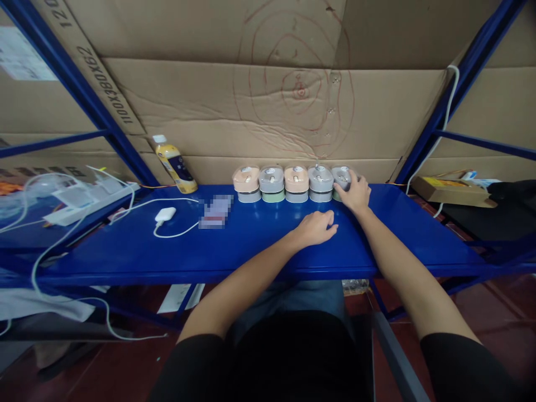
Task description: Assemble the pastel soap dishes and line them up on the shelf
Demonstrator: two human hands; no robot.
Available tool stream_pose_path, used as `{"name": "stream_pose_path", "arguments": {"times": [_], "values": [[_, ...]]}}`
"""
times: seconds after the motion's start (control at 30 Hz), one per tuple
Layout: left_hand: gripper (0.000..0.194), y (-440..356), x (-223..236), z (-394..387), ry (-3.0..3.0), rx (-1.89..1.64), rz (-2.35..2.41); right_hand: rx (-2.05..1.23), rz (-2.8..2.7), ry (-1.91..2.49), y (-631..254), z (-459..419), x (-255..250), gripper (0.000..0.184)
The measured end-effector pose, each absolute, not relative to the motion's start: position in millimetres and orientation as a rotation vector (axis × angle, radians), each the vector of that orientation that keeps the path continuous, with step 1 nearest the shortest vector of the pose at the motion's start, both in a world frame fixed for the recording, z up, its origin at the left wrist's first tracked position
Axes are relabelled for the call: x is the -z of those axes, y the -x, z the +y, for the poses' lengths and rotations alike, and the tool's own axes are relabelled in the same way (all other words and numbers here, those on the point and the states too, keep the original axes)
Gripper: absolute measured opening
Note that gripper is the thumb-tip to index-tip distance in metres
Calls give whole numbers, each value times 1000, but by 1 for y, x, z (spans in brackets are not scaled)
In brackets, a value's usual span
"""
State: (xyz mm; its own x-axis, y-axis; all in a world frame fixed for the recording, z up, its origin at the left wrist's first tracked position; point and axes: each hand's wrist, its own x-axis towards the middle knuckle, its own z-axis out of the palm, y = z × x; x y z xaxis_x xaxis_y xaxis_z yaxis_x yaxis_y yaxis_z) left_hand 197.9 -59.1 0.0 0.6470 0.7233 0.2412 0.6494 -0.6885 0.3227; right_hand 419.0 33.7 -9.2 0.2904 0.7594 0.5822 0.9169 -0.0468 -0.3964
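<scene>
Several small lidded plastic boxes stand stacked two high in a row at the back of the blue shelf. They include a peach box [245,180] at the left end, a grey one [272,178], another peach one [296,178] and another grey one [320,178]. My right hand [354,192] is closed around the grey box [341,176] at the right end, thumb in front, fingers over its far side. It partly covers that stack. Just in front of the row, my left hand [317,228] rests empty, fingers loosely bent and thumb apart.
Left of the boxes lie a blurred-out phone-like item [216,212], a white charger [165,214] with its cable, and a tilted yellow drink bottle [176,167]. Cardboard [188,106] walls the back. Blue shelf posts [444,120] stand at both sides. An open cardboard box [452,192] is at right.
</scene>
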Motion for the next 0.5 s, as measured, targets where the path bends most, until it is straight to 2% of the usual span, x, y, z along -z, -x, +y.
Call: {"name": "stream_pose_path", "arguments": {"times": [0.27,0.43,0.5], "values": [[23,-195,-1,-57,-2723,-498,1022,208,-1283,1725,-430,37,4,79],[23,-179,-15,-39,-2532,-699,973,213,-1148,1468,-450,32,-16,72],[20,-163,-21,-26,-2345,-797,949,114,-1224,1304,-455,25,-28,67]]}}
